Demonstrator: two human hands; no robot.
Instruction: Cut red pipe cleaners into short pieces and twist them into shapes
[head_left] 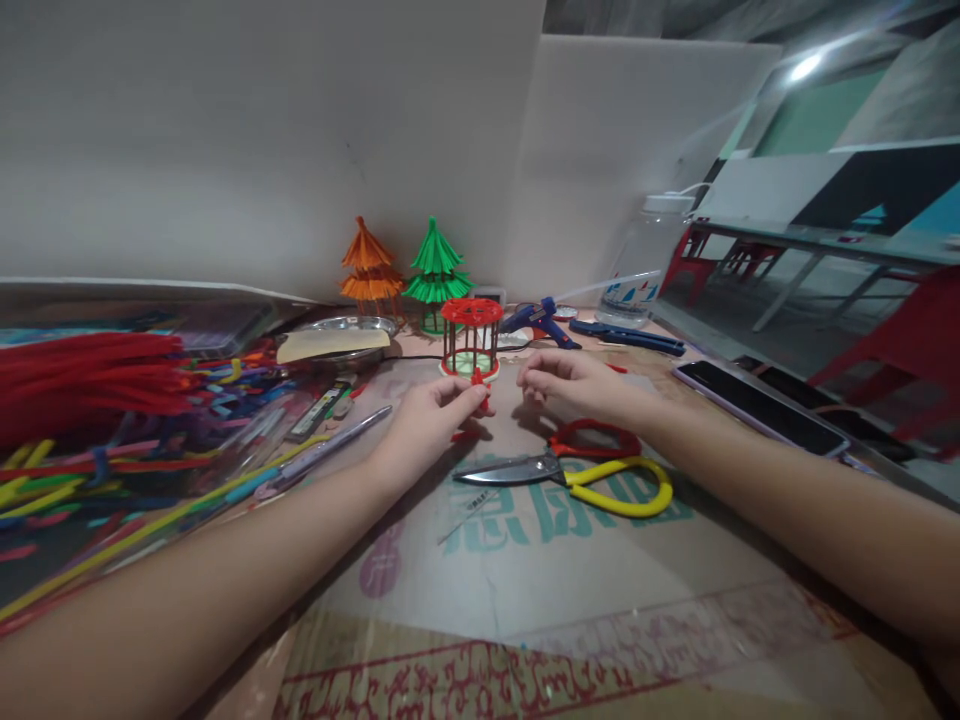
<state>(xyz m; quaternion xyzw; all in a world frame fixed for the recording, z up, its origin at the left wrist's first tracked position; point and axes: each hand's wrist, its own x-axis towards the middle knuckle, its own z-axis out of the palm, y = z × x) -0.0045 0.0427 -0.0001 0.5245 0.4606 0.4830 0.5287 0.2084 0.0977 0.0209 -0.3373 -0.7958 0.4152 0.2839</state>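
Note:
My left hand (442,405) pinches a small bunch of short red pipe cleaner pieces (481,392) between thumb and fingers. Just behind it stands a round red frame (472,312) with dark upright posts on a pale base. Across a small gap, my right hand (566,380) hovers with loosely curled fingers and nothing visible in them. Below the right hand lie scissors (555,468) with one red and one yellow handle loop, blades pointing left. Further back are an orange tiered pipe cleaner pavilion (366,265) and a green one (433,265).
Red pipe cleaners (90,380) and other colours heap at the left, near a pen (345,435) and a metal dish (352,325). A blue glue gun (540,318), dark blue pliers-like tool (630,337), clear bottle (634,260) and phone (765,405) sit at the right.

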